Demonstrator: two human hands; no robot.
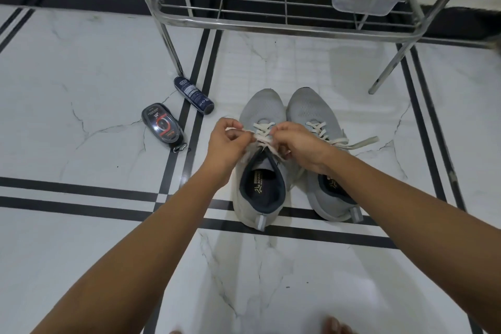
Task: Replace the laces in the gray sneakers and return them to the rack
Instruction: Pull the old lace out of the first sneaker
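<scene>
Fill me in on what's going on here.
A person is lacing a pair of gray sneakers on the floor in front of a metal rack. The left hand and right hand both pinch the white lace near the top eyelets of the left sneaker. The right sneaker beside it is laced, but its lace ends lie untied. Neither shoe is on the rack yet.

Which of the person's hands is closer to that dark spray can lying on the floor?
Left. The left hand sits just right of the spray can, nearer the camera; the right hand is farther right, past the lace both pinch.
</scene>
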